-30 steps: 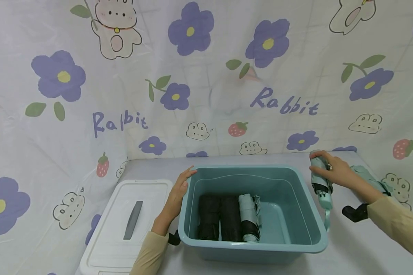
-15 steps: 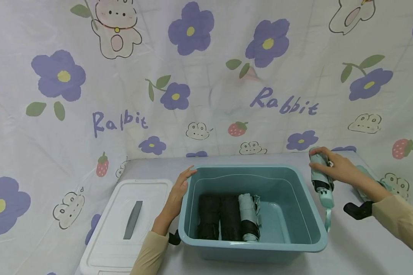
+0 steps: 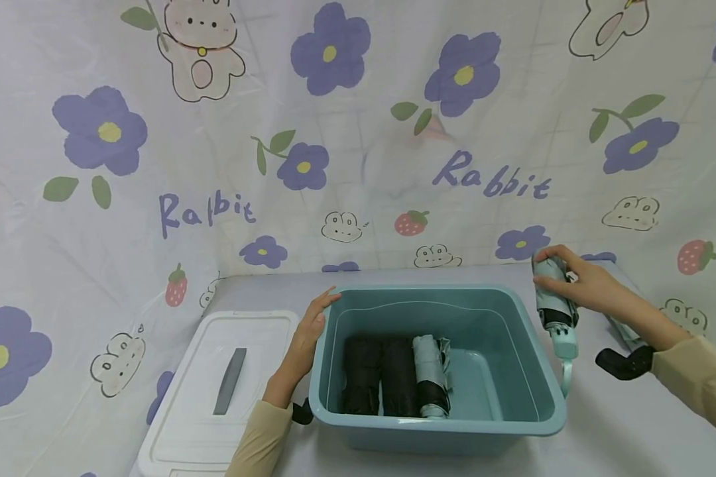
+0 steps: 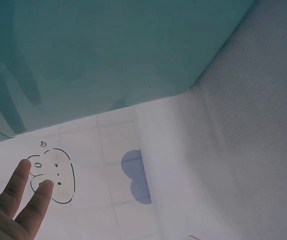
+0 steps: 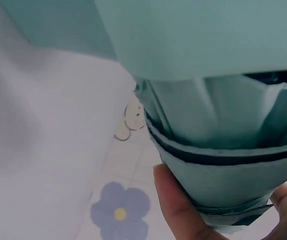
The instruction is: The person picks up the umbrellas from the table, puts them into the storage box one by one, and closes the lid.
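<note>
Head view: teal bin [image 3: 531, 371] at centre.
Right hand [image 3: 579, 286]: at 2 o'clock of the bin — fingers curled round a mint folded umbrella [image 3: 553, 306], just outside the rim.
Left hand [image 3: 308, 334]: at 9 o'clock — fingers straight, resting against the bin's wall.

A cloth-covered desk [image 3: 620, 424] carries a teal bin [image 3: 441, 434], a white lid [image 3: 215, 391], and a folded umbrella [image 3: 626, 331].
</note>
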### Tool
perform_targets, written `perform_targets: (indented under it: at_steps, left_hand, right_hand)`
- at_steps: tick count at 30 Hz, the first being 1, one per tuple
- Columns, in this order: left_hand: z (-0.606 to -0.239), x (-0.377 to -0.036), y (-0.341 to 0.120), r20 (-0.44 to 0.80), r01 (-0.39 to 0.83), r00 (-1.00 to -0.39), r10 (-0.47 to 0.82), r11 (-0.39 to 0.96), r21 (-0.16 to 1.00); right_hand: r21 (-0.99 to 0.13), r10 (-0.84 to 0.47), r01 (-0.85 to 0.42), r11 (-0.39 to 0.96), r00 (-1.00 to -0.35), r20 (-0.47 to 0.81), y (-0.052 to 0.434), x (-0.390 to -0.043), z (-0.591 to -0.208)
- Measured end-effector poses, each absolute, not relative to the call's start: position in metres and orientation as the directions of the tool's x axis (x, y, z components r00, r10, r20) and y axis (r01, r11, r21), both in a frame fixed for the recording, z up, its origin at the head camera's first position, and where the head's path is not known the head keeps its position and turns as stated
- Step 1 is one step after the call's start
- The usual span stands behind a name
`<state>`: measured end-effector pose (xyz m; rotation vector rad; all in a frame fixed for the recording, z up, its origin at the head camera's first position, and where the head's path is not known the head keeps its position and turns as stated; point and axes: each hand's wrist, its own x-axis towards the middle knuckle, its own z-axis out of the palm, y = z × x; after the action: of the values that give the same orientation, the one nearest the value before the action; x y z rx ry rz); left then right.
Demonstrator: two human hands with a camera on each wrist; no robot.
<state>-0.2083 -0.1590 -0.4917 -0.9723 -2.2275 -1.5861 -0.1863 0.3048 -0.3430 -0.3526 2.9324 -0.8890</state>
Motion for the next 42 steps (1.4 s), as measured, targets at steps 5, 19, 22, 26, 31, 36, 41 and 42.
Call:
perform_targets:
  at_steps: [5,19,22,26,31,36,41,42]
  left_hand:
    - [-0.476,-0.199,-0.157,0.526,0.621,-0.761,0.379,0.192,0.76]
    - [-0.484,-0.204,-0.157,0.519,0.617,-0.762,0.387,0.19,0.763]
    - [-0.49,-0.207,-0.158,0.526,0.623,-0.759,0.383,0.195,0.758]
    - [-0.492,-0.207,-0.157,0.537,0.63,-0.754,0.378,0.185,0.754]
    - [-0.486,-0.204,-0.157,0.531,0.627,-0.756,0.382,0.192,0.755]
    - [-0.468,-0.193,-0.154,0.519,0.616,-0.76,0.391,0.179,0.767]
    - [-0.456,-0.185,-0.152,0.511,0.613,-0.766,0.391,0.2,0.765]
    - [-0.455,-0.184,-0.151,0.512,0.613,-0.765,0.391,0.2,0.764]
  right_hand:
    - [-0.579,-0.233,-0.205,0.789,-0.972,0.027,0.3,-0.184,-0.337]
    - [-0.739,-0.299,-0.202,0.642,-0.954,0.001,0.28,-0.176,-0.333]
    - [-0.73,-0.322,-0.221,0.647,-0.947,0.001,0.275,-0.174,-0.333]
    - [-0.69,-0.347,-0.243,0.682,-0.938,-0.012,0.268,-0.172,-0.334]
    - [-0.674,-0.353,-0.25,0.695,-0.936,-0.017,0.258,-0.168,-0.335]
    - [-0.7,-0.378,-0.264,0.663,-0.926,-0.009,0.248,-0.165,-0.338]
    - [-0.703,-0.389,-0.278,0.655,-0.921,0.001,0.239,-0.165,-0.343]
    - [-0.695,-0.391,-0.282,0.661,-0.92,0.002,0.238,-0.165,-0.344]
